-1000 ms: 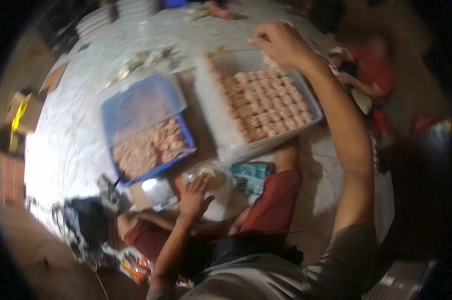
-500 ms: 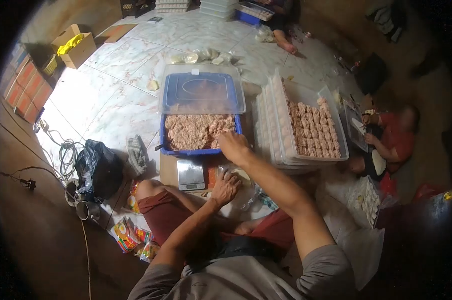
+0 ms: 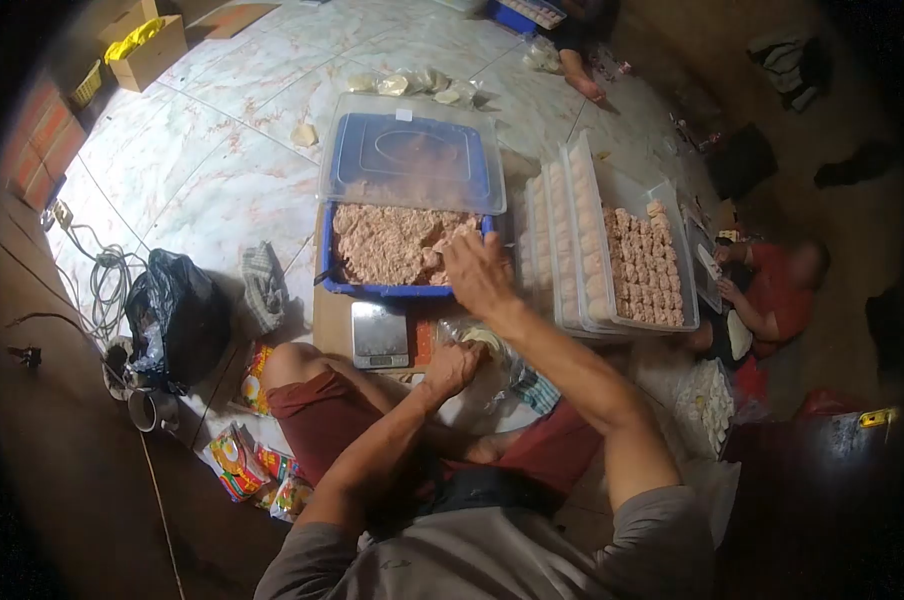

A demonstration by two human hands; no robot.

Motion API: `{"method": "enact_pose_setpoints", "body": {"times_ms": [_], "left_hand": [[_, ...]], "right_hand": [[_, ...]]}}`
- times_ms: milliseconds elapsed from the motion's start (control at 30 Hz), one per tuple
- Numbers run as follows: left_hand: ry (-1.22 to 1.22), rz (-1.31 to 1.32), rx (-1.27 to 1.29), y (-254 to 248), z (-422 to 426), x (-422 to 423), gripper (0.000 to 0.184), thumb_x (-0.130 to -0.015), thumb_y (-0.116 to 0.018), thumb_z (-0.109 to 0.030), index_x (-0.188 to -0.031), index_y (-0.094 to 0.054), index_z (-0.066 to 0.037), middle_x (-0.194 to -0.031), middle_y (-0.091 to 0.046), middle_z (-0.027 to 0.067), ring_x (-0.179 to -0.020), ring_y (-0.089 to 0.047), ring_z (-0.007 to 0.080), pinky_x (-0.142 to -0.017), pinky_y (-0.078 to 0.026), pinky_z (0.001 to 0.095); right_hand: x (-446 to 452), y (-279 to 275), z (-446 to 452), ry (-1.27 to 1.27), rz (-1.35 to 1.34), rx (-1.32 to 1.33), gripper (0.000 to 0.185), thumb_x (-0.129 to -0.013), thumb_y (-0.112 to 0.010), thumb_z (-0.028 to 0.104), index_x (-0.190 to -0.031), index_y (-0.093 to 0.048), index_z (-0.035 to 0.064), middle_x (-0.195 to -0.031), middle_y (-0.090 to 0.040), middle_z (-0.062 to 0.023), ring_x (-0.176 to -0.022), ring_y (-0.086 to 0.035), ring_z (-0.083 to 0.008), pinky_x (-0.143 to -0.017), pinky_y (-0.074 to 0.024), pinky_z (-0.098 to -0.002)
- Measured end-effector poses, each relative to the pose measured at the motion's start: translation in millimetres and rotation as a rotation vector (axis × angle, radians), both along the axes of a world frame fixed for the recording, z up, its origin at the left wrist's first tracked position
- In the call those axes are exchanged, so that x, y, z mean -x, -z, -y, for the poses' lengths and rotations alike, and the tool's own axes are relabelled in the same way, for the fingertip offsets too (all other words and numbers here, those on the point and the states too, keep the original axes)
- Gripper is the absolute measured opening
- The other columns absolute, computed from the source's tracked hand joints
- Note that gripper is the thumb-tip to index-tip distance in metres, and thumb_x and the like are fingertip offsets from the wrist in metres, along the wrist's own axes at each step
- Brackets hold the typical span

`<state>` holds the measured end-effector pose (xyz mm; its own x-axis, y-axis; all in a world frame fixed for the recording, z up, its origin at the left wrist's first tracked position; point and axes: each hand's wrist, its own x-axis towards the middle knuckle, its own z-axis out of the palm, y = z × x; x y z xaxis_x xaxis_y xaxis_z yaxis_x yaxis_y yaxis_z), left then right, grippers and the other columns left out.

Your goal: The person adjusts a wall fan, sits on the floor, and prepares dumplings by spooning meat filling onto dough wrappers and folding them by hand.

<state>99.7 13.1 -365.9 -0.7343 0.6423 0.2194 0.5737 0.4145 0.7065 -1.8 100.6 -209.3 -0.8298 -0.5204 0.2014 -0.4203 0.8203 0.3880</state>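
Note:
Ground pinkish mixture (image 3: pixel 387 245) fills a blue tub, whose rear part lies under a clear lid (image 3: pixel 404 150). My right hand (image 3: pixel 480 275) reaches over the tub's front right corner, its fingertips at the mixture; whether it holds any is hidden. Low in front of the tub, my left hand (image 3: pixel 454 368) is closed at the edge of a clear plastic bag with pale, round, flat pieces (image 3: pixel 490 350); what its fingers pinch is too small to tell. A silver scale (image 3: pixel 380 335) sits left of that hand. To the right, a clear container holds rows of shaped lumps (image 3: pixel 647 265).
A black plastic bag (image 3: pixel 177 310), a grey cloth (image 3: pixel 262 287) and coiled cables (image 3: pixel 107 290) lie at left. Colourful packets (image 3: pixel 234 465) are near my knee. Beyond the containers at right sits a person in red (image 3: pixel 782 290). Another person's foot (image 3: pixel 584 80) shows at the back.
Since the blurred first frame, my right hand has come from above the lump container to the tub. My left hand has gone from spread fingers to closed at the bag.

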Motion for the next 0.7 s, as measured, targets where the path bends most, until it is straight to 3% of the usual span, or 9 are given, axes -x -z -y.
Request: {"method": "enact_pose_setpoints", "body": {"times_ms": [100, 167, 233, 367, 467, 533, 567, 633, 700], "left_hand": [[-0.041, 0.324, -0.302, -18, 9, 2, 0.021, -0.092, -0.061, -0.024, -0.096, -0.063, -0.004, -0.092, -0.067, 0.0206, -0.085, -0.064, 0.0411, -0.074, -0.048, 0.0481], [-0.024, 0.310, -0.443, 18, 0, 7, 0.024, -0.091, -0.063, -0.024, -0.095, -0.062, -0.001, -0.090, -0.066, 0.0240, -0.085, -0.063, 0.0437, -0.070, -0.049, 0.0470], [0.053, 0.085, -0.144, 63, -6, 10, 0.030, -0.091, -0.065, -0.029, -0.095, -0.062, 0.001, -0.091, -0.066, 0.0252, -0.087, -0.063, 0.0432, -0.070, -0.050, 0.0457], [-0.105, 0.019, 0.155, 1, 20, 2, 0.039, -0.090, -0.067, -0.037, -0.095, -0.063, 0.001, -0.091, -0.067, 0.0239, -0.088, -0.063, 0.0434, -0.071, -0.049, 0.0478], [0.079, 0.283, 0.000, -19, 22, 10, 0.048, -0.086, -0.071, -0.046, -0.092, -0.064, 0.001, -0.083, -0.067, 0.0189, -0.081, -0.065, 0.0383, -0.069, -0.050, 0.0456], [-0.042, 0.344, -0.175, -39, 24, 17, 0.048, -0.082, -0.077, -0.045, -0.089, -0.064, 0.001, -0.076, -0.066, 0.0118, -0.073, -0.066, 0.0260, -0.065, -0.050, 0.0395], [-0.040, 0.342, -0.173, -45, 27, 16, 0.048, -0.082, -0.077, -0.045, -0.089, -0.064, 0.001, -0.076, -0.066, 0.0118, -0.073, -0.066, 0.0260, -0.065, -0.050, 0.0395], [-0.029, 0.620, -0.335, -57, 33, 21, 0.041, -0.080, -0.081, -0.035, -0.088, -0.063, 0.001, -0.077, -0.067, 0.0061, -0.070, -0.064, 0.0144, -0.061, -0.050, 0.0318], [-0.045, 0.791, -0.556, -68, 33, 18, 0.034, -0.082, -0.081, -0.029, -0.090, -0.063, -0.001, -0.078, -0.067, 0.0041, -0.071, -0.063, 0.0122, -0.061, -0.050, 0.0293]], "right_hand": [[6, -47, -16, 0.164, 0.196, 0.103, 0.012, -0.083, -0.054, 0.008, -0.085, -0.065, 0.0106, -0.087, -0.061, -0.0081, -0.087, -0.057, -0.0227, -0.085, -0.0352, -0.0416], [8, -29, -27, 0.125, -0.004, 0.181, 0.013, -0.082, -0.054, 0.006, -0.083, -0.066, 0.0105, -0.087, -0.061, -0.0081, -0.087, -0.057, -0.0242, -0.083, -0.0359, -0.0417], [6, -1, -23, -0.016, -0.007, 0.197, 0.012, -0.081, -0.054, 0.004, -0.082, -0.065, 0.0089, -0.085, -0.062, -0.0086, -0.086, -0.059, -0.0262, -0.081, -0.0366, -0.0423], [2, -50, -11, 0.214, 0.087, 0.204, 0.013, -0.082, -0.053, 0.003, -0.083, -0.065, 0.0079, -0.090, -0.064, -0.0094, -0.090, -0.059, -0.0274, -0.082, -0.0377, -0.0448], [1, -19, -15, 0.225, 0.017, 0.222, 0.010, -0.083, -0.056, 0.006, -0.083, -0.066, 0.0064, -0.088, -0.064, -0.0114, -0.091, -0.061, -0.0312, -0.086, -0.0377, -0.0457], [7, -24, -14, 0.172, 0.046, 0.242, 0.009, -0.084, -0.057, 0.007, -0.083, -0.066, 0.0056, -0.088, -0.066, -0.0123, -0.091, -0.062, -0.0323, -0.089, -0.0374, -0.0470], [5, -34, -16, 0.272, 0.170, 0.313, 0.011, -0.085, -0.058, 0.010, -0.085, -0.067, 0.0047, -0.089, -0.067, -0.0135, -0.090, -0.063, -0.0323, -0.088, -0.0400, -0.0471], [1, -44, -26, 0.371, 0.281, 0.387, 0.013, -0.086, -0.059, 0.012, -0.087, -0.068, 0.0038, -0.090, -0.068, -0.0147, -0.089, -0.065, -0.0324, -0.087, -0.0426, -0.0472], [-4, -47, -41, 0.521, 0.412, 0.861, 0.020, -0.083, -0.063, 0.017, -0.091, -0.068, -0.0007, -0.088, -0.069, -0.0175, -0.086, -0.067, -0.0372, -0.083, -0.0491, -0.0480]]}}
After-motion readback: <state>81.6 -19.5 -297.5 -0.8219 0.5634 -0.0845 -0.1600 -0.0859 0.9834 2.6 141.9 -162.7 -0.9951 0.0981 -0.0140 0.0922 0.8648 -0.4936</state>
